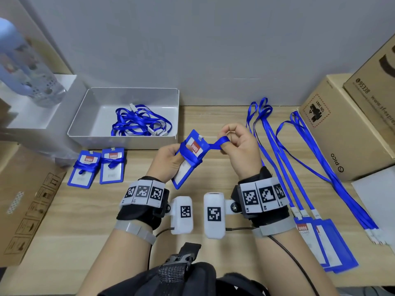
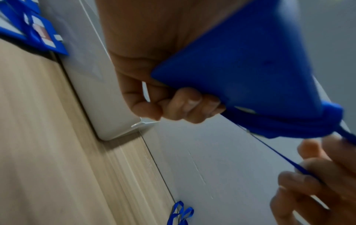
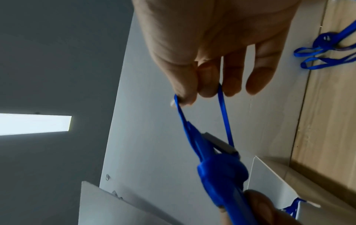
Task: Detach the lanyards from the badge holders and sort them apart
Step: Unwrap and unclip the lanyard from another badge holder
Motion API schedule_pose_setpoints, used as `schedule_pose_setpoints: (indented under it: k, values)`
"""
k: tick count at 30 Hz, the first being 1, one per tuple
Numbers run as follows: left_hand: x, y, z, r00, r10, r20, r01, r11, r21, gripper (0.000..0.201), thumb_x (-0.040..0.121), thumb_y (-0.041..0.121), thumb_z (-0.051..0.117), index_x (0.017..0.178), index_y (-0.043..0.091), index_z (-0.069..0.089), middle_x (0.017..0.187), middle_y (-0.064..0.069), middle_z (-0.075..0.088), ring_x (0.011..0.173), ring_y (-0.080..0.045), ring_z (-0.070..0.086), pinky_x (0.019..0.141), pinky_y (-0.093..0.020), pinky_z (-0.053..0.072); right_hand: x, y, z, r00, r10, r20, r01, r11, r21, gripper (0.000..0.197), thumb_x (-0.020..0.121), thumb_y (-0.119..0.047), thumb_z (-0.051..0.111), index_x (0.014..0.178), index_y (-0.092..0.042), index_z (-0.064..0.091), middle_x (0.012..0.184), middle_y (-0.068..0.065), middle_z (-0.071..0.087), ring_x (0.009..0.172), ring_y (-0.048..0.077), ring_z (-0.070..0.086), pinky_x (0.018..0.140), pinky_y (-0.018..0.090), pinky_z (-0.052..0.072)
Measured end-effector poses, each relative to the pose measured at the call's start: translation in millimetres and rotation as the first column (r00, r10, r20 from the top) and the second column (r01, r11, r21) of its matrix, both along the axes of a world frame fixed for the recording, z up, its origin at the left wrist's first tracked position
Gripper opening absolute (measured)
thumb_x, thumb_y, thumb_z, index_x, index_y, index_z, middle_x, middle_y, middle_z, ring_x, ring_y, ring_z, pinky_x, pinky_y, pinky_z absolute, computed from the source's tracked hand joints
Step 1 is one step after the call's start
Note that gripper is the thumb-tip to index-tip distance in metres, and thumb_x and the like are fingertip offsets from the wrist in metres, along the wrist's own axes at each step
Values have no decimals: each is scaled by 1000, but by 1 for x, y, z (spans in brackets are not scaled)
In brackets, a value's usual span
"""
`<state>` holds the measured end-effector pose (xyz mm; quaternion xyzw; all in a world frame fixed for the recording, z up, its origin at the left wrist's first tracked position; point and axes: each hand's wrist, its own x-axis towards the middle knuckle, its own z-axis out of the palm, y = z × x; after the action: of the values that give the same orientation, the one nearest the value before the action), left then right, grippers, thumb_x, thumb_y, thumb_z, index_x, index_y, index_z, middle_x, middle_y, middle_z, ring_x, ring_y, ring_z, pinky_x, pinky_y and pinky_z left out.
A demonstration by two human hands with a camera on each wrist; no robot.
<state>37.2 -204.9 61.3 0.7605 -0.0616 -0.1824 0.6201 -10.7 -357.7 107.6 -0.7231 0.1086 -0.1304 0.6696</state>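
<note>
My left hand (image 1: 171,159) grips a blue badge holder (image 1: 188,159) above the table; a blue lanyard (image 1: 215,144) is wound around it. My right hand (image 1: 237,142) pinches a loop of that lanyard and holds it stretched to the right of the holder. In the right wrist view the lanyard (image 3: 223,106) runs taut from the fingers (image 3: 208,79) to the holder (image 3: 221,175). In the left wrist view the holder (image 2: 250,60) fills the upper right, with the fingers (image 2: 185,105) curled round its edge.
A white tray (image 1: 85,116) at the back holds several loose lanyards (image 1: 139,122). Two wrapped badge holders (image 1: 98,167) lie left of my hands. Stretched-out lanyards (image 1: 299,163) with holders (image 1: 320,242) lie right. Cardboard boxes (image 1: 346,129) stand on both sides.
</note>
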Motion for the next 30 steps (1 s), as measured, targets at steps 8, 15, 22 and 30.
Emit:
schedule_pose_setpoints:
  k: [8,15,22,30]
  values:
    - [-9,5,-2,1000,7,-30,-7,1000,-13,28,93,14,51,64,14,53,43,14,58,41,4,49,47,-11,38,2,-11,3,995,6,-102,45,872,488,39,100,-30,25,78,-12,52,44,-7,40,43,9,40,51,25,39]
    - [-2,27,-27,990,45,131,-72,976,205,23,63,54,58,72,33,63,64,9,62,68,-19,55,70,-37,44,3,-25,6,990,-132,-50,139,857,496,43,98,-36,24,74,-14,53,65,1,45,55,14,47,56,25,46]
    - [-6,21,-11,992,28,124,-36,997,63,43,84,-5,57,97,35,51,95,8,60,82,0,57,77,-21,48,2,-33,-20,963,-11,-270,-18,994,-106,43,78,12,45,109,-15,62,95,-3,56,87,10,53,65,3,41]
    - [-6,10,-1,993,-88,77,91,995,-44,52,84,-9,56,109,37,46,116,-12,57,99,-20,57,82,-26,51,0,-24,-19,964,78,-253,-101,992,-80,34,81,6,52,105,-15,61,104,2,56,82,9,54,61,0,42]
